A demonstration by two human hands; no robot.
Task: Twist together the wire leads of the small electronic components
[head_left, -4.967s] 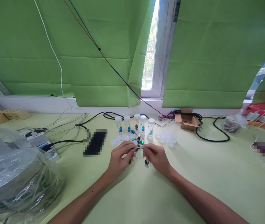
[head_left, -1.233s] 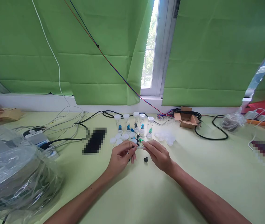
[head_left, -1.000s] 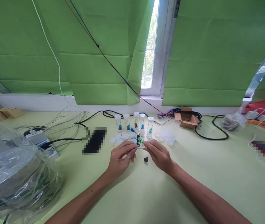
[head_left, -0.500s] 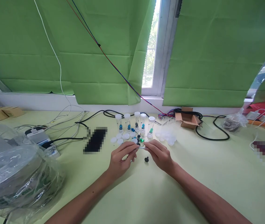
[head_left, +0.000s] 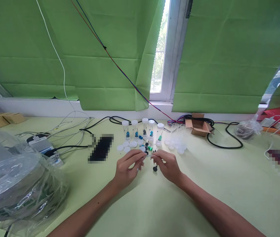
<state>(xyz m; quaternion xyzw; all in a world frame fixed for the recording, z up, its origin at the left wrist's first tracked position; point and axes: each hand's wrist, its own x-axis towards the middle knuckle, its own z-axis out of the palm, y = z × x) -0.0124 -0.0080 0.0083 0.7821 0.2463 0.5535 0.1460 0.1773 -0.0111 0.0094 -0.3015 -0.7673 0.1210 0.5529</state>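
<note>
My left hand (head_left: 127, 168) is closed in a pinch at the middle of the table. Opposite it, the fingertips of my right hand (head_left: 168, 167) are also pinched. Between them runs a thin, light-coloured strip (head_left: 149, 156), too small to name exactly, with one end at each hand. Just below my right fingers lies a small black round part (head_left: 155, 169). Beyond the hands are small green parts (head_left: 150, 148) with thin wires. Behind these stand several clear vials with white caps (head_left: 160, 125), holding blue, black or green parts.
White round caps (head_left: 120, 148) lie left of the vials, and clear plastic cups (head_left: 179, 144) to the right. An opened cardboard box (head_left: 198, 126) sits near the window wall beside black cables (head_left: 225, 147). A large plastic-wrapped spool (head_left: 18, 181) occupies the left side.
My right hand has shifted slightly left, closer to my left hand, and its fingers have bent more. My left hand stays nearly still.
</note>
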